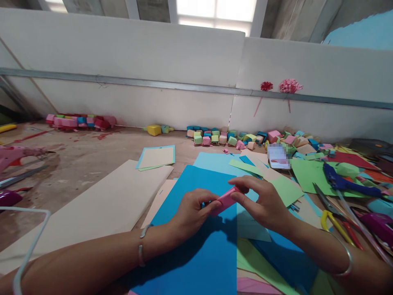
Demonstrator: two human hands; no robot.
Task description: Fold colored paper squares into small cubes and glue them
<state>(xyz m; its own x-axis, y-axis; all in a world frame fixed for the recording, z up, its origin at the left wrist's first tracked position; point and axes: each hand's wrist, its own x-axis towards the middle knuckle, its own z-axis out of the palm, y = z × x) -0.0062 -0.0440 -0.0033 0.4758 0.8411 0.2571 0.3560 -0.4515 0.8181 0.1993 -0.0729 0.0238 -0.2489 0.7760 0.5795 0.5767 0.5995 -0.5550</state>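
Note:
A small folded piece of pink paper (226, 200) is held between both hands above a large blue sheet (196, 254). My left hand (195, 211) pinches its left end between thumb and fingers. At the other end, my right hand (260, 200) grips its upper right edge with thumb and fingertips. Shadows of the hands fall on the blue sheet. Part of the pink paper is hidden behind the fingers.
Cream sheets (101, 209) lie left, with a small paper stack (158, 157) behind. Rows of small paper boxes (215, 137) line the wall. Right are a phone (278, 156), a blue glue gun (346, 180) and yellow-handled scissors (336, 227). A pink glue gun (15, 157) sits far left.

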